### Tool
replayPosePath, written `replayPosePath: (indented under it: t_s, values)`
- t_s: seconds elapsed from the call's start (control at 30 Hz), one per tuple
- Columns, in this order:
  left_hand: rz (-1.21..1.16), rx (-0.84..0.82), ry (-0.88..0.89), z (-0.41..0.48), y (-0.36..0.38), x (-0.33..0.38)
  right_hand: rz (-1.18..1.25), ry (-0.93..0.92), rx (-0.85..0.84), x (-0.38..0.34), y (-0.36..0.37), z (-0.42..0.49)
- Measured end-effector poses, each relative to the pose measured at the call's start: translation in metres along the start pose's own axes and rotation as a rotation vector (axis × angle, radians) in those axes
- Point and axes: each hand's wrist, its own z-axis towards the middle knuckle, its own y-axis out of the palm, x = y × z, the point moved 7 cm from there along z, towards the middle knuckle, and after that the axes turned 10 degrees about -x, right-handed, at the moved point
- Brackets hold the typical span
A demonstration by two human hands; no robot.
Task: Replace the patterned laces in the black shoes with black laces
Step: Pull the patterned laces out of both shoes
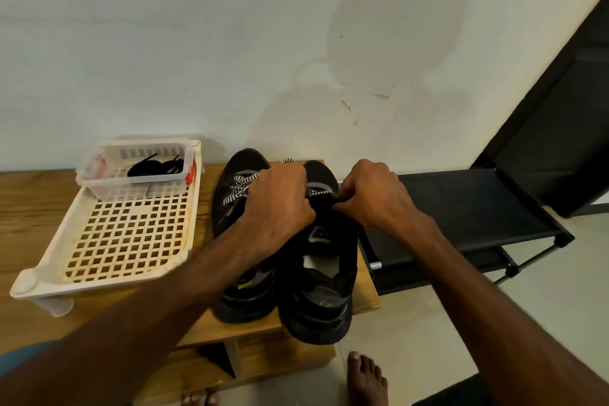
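Both hands were down over the front of the pair of black shoes. My left hand (280, 204) was closed in a fist, fingers curled round the black-and-white patterned lace (240, 188), which fanned out from under my knuckles across the top of the left-hand shoe (237, 290), with one tip poking up past the hand toward the wall (197, 43). My right hand (370, 199) was curled too, thumb and forefinger pinched together on the dark upper of the right-hand shoe (323, 306) up near the eyelets; whether a bit of lace sat between those fingertips I could not tell. The two shoes stood side by side, touching, toes to the wall and heels toward me, at the right end of a low wooden bench (33, 208), the right one's heel hanging over the front edge. To their left on the bench sat a cream lattice tray (131, 241), and in its far end a clear plastic tub (138, 189) held the black laces (155, 166), coiled up. Beside the bench on the right stood a black shoe rack (461, 208). My bare foot (365, 376) was on the pale floor (412, 323) below.
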Motion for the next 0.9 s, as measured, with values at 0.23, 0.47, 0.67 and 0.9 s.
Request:
replayPosePath:
  t_s: [0.23,0.47,0.67,0.9]
  values:
    - [-0.119,-0.012,-0.004,0.006,0.004,-0.013,0.065,-0.014,-0.063,0.013,-0.005,0.003]
    - [-0.142,0.046,0.044,0.005,0.007,-0.009,-0.099,-0.215,0.062,-0.031,0.012,0.009]
    - [-0.159,0.058,0.019,0.004,0.004,-0.009,-0.167,-0.224,0.084,-0.047,0.018,0.017]
    - [-0.115,0.032,-0.023,0.008,0.0,-0.011,0.178,-0.075,0.197,-0.009,-0.013,0.01]
